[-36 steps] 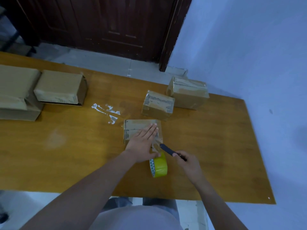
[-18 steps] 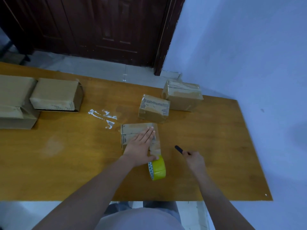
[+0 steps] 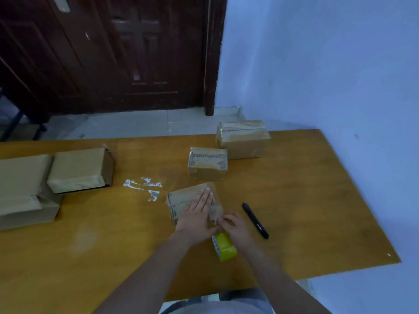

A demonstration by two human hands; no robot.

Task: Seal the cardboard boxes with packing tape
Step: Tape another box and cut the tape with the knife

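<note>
Boxes sit closed across the desk (image 3: 294,200), so nothing of their contents shows. The left hand (image 3: 196,215) lies flat, fingers straight, on the near box (image 3: 181,201). The right hand (image 3: 235,227) pinches a clear tape strip (image 3: 215,214) at that box's near right corner, just above the yellow tape roll (image 3: 224,247). Two taped boxes (image 3: 207,163) (image 3: 242,139) stand beyond; two larger ones (image 3: 77,169) (image 3: 20,191) are at far left. White scraps (image 3: 145,186) stick to the desk between. Half a second ago the right hand held the black cutter (image 3: 255,220); now it lies on the desk, just right of that hand, and the hand has come to the tape.
</note>
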